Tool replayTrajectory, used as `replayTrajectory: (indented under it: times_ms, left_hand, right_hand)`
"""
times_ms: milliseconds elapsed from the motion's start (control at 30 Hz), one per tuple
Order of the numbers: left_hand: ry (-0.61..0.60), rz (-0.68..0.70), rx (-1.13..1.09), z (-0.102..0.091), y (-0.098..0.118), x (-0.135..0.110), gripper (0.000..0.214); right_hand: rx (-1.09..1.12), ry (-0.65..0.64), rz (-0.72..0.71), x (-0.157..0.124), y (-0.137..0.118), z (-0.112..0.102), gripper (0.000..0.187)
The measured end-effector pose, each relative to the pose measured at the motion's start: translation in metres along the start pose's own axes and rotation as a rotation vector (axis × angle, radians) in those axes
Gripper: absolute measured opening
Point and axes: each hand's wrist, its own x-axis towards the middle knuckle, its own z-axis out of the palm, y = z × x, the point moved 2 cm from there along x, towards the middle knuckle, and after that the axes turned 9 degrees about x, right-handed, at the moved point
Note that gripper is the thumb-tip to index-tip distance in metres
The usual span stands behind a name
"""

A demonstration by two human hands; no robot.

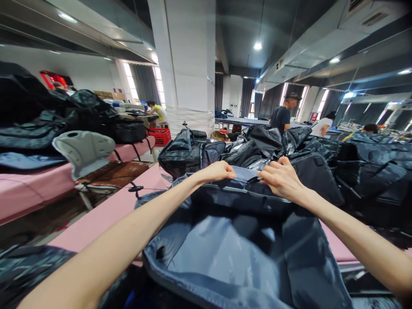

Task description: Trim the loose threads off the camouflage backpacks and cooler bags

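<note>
A large dark bag (225, 244) with a grey-blue lining lies wide open in front of me on the pink table, its inside facing up. My left hand (219, 171) is closed on the bag's far edge, fingers pinched on the fabric. A short way to the right, my right hand (279, 178) also grips that far edge, at a small black strip that could be a strap or zipper end. Between both hands a strip of grey fabric (245, 173) shows. The fingertips' exact hold is partly hidden.
Several black bags (257, 148) are heaped just beyond the open bag and to the right. A pink table (93, 227) runs beneath. At left stand a grey chair (85, 150), more piled bags (28, 124) and a red crate (160, 136). A white pillar (189, 64) rises behind; people work farther back.
</note>
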Motion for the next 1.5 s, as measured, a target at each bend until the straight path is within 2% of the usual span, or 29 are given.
replayTrajectory:
  times_ms: [133, 267, 467, 633, 833, 1067, 1167, 1333, 1500]
  left_hand:
    - [0.021, 0.01, 0.054, 0.002, -0.003, -0.001, 0.024]
    - [0.058, 0.026, 0.154, 0.003, 0.0, -0.008, 0.023]
    - [0.381, 0.102, 0.471, 0.009, 0.029, -0.036, 0.014]
    - [0.322, 0.126, 0.467, 0.018, 0.033, -0.035, 0.006]
    - [0.331, 0.116, 0.455, 0.018, 0.026, -0.029, 0.007]
    - [0.339, 0.122, 0.448, 0.018, 0.027, -0.03, 0.007]
    - [0.331, 0.123, 0.439, 0.018, 0.027, -0.029, 0.007]
    - [0.339, 0.121, 0.428, 0.019, 0.026, -0.03, 0.007]
    - [0.354, 0.117, 0.441, 0.02, 0.025, -0.029, 0.005]
  right_hand:
    - [0.248, -0.006, 0.093, 0.004, 0.008, 0.007, 0.008]
    - [0.306, -0.009, 0.096, 0.012, 0.009, 0.012, 0.007]
    - [0.343, -0.034, 0.088, 0.012, 0.008, 0.012, 0.009]
    - [0.302, -0.016, 0.065, 0.002, 0.009, 0.007, 0.009]
    - [0.09, 0.055, 0.03, 0.005, 0.001, -0.003, 0.014]
    - [-0.103, 0.012, -0.087, 0.012, -0.012, -0.004, 0.019]
    - [-0.049, 0.004, -0.07, 0.009, -0.009, -0.003, 0.016]
    - [0.248, -0.002, 0.063, 0.012, 0.001, 0.007, 0.008]
    - [0.213, -0.008, 0.044, 0.021, 0.0, 0.017, 0.007]
